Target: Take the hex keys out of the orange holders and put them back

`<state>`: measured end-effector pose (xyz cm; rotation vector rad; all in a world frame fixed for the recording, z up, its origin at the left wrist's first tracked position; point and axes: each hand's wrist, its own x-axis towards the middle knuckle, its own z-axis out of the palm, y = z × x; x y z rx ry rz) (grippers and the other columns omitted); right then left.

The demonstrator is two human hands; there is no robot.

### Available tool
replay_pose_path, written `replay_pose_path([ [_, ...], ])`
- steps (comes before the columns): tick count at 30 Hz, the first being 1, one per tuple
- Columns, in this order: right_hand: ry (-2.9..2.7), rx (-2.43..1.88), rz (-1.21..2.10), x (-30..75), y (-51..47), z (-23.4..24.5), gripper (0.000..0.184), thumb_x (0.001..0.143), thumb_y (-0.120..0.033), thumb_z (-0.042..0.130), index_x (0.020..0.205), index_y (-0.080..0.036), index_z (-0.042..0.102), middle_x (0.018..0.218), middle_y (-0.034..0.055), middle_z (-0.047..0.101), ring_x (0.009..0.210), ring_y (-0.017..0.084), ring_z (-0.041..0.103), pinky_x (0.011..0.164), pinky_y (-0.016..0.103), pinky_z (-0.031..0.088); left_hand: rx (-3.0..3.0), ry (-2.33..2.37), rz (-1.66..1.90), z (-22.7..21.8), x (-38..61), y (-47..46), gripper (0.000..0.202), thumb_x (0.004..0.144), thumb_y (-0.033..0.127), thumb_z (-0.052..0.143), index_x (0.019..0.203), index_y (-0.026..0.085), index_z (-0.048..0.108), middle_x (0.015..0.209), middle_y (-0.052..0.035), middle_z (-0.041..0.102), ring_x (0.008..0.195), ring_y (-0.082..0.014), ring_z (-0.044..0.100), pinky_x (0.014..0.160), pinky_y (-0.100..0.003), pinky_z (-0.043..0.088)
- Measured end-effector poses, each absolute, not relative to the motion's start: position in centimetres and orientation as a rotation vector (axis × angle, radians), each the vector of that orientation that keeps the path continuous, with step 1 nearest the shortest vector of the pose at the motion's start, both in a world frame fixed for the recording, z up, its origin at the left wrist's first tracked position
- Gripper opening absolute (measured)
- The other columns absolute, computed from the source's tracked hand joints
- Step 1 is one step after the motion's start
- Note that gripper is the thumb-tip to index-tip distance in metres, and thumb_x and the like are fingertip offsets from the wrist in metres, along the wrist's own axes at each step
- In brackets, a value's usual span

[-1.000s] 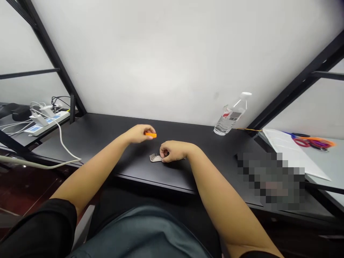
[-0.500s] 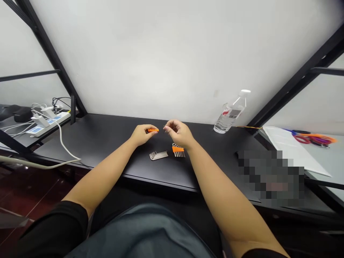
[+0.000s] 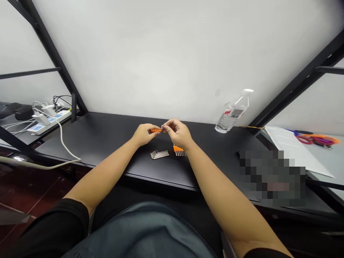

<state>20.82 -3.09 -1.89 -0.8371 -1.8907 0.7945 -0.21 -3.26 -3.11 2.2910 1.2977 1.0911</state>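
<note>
My left hand (image 3: 143, 134) is closed on a small orange holder (image 3: 155, 130), lifted a little above the black desk (image 3: 107, 136). My right hand (image 3: 176, 132) pinches something thin and small at the holder's right end; it is too small to name. Below the hands, a fan of loose silver hex keys (image 3: 159, 154) lies on the desk. A second orange holder with hex keys in it (image 3: 179, 152) lies to the right of that fan, partly hidden by my right wrist.
A clear water bottle (image 3: 232, 114) leans at the back right of the desk. A white power strip with chargers and cables (image 3: 47, 117) sits on the left shelf. White paper (image 3: 292, 148) and scissors (image 3: 313, 138) lie on the grey table at right. Black frame bars rise on both sides.
My right hand left the loose hex keys on the desk, rose, and came to the orange holder in my left hand. The second orange holder with keys came into view.
</note>
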Motion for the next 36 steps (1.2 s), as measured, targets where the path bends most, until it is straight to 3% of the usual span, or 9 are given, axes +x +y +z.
replay_pose_path([
  [9,-1.826,-0.814,0.837,20.6,-2.9,-2.3,0.027,0.093,-0.048,0.060,0.099,-0.022,0.058,0.103,0.0092,0.073,0.094,0.022,0.070,0.091,0.039,0.056,2.356,1.245,1.135,-3.7,-0.3,-3.0,0.023,0.088,0.031,0.070,0.107,0.022,0.078,0.106,-0.0054,0.078,0.096,-0.0189,0.071,0.089,-0.030,0.052],
  [17,-1.836,-0.797,0.677,20.4,-3.1,-2.2,0.023,0.091,-0.046,0.063,0.092,-0.023,0.063,0.097,0.0067,0.073,0.088,0.022,0.070,0.082,0.038,0.057,2.378,1.213,1.222,-3.8,-0.1,-3.0,0.019,0.088,0.033,0.070,0.101,0.021,0.078,0.100,-0.0059,0.075,0.092,-0.0197,0.069,0.087,-0.033,0.053],
  [22,-1.970,-1.012,0.467,20.5,-3.3,-1.9,0.022,0.087,-0.044,0.065,0.083,-0.022,0.064,0.084,0.0045,0.071,0.076,0.020,0.064,0.070,0.034,0.051,2.251,1.351,1.336,-4.0,-0.3,-2.8,0.020,0.086,0.036,0.070,0.096,0.021,0.077,0.104,-0.0074,0.069,0.097,-0.0207,0.066,0.089,-0.034,0.053],
  [27,-2.209,-1.102,0.521,21.6,-3.2,-1.3,0.027,0.087,-0.049,0.062,0.087,-0.022,0.067,0.086,0.0040,0.071,0.075,0.019,0.061,0.068,0.032,0.046,2.117,1.366,1.254,-4.3,-0.7,-2.4,0.024,0.086,0.040,0.069,0.095,0.019,0.076,0.102,-0.0064,0.073,0.095,-0.0214,0.066,0.089,-0.035,0.052],
  [33,-2.731,-0.979,0.837,22.3,-3.5,-0.9,0.040,0.064,-0.057,0.081,0.087,-0.025,0.073,0.099,0.0042,0.070,0.088,0.022,0.063,0.073,0.031,0.048,1.796,1.194,1.212,-4.8,-0.8,-1.9,0.041,0.080,0.054,0.073,0.098,0.017,0.075,0.096,-0.0069,0.075,0.086,-0.0199,0.066,0.085,-0.033,0.051],
  [36,-2.813,-1.054,0.860,21.9,-3.8,-0.9,0.042,0.062,-0.058,0.082,0.087,-0.026,0.074,0.100,0.0043,0.070,0.088,0.023,0.063,0.070,0.032,0.047,1.727,1.096,1.206,-4.8,-0.8,-1.9,0.045,0.075,0.055,0.077,0.097,0.016,0.075,0.099,-0.0088,0.075,0.092,-0.0209,0.066,0.088,-0.035,0.051],
])
